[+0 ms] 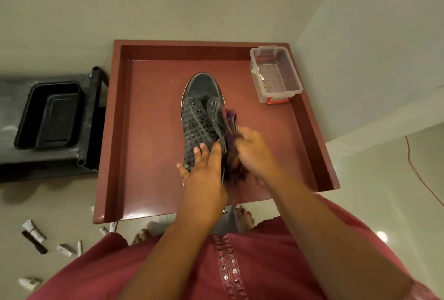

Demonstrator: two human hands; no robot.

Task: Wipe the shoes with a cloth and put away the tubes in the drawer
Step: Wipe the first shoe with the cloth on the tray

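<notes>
Left hand (204, 170) lies with straight fingers pressed on the heel side of the dark shoe (203, 117), steadying it mid-frame on the red counter (149, 155). Right hand (252, 153) is bunched around a purple cloth (231, 136), held against the shoe's right flank. Wiping looks underway, not finished; only one shoe is visible. Tubes (33, 228) lie scattered on the floor at lower left, none put away. No drawer identifiable; a clear plastic box (276, 73) sits upper right on the counter, a black tray (49, 114) at left.
</notes>
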